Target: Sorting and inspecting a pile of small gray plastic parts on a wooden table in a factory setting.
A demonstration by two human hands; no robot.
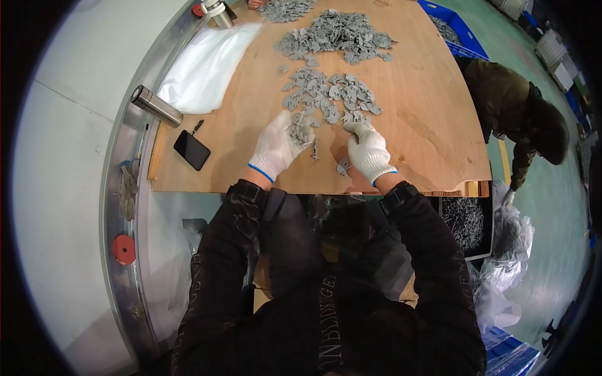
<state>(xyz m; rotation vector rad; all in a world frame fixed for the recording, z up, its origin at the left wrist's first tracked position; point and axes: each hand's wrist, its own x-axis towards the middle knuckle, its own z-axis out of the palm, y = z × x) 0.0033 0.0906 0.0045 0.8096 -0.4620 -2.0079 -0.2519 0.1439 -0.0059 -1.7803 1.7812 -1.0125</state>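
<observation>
Both hands wear white knit gloves with blue cuffs. My left hand (pixel 274 146) is curled around several small flat grey parts (pixel 301 130), which show between its thumb and fingers. To its right, my right hand (pixel 369 151) has its fingers bent together at the near edge of a small heap of grey parts (pixel 332 94), pinching at a part there. The fingertips partly hide what they grip. One loose grey part (pixel 343 167) lies beside the right wrist, and a thin grey piece (pixel 315 149) lies between the hands.
A larger grey heap (pixel 338 34) covers the far middle of the wooden table (pixel 426 135). At left are a phone (pixel 192 150), a steel flask (pixel 157 105) and white plastic sheeting (pixel 210 62). A blue crate (pixel 458 31) stands far right; a person (pixel 511 100) bends beside the table.
</observation>
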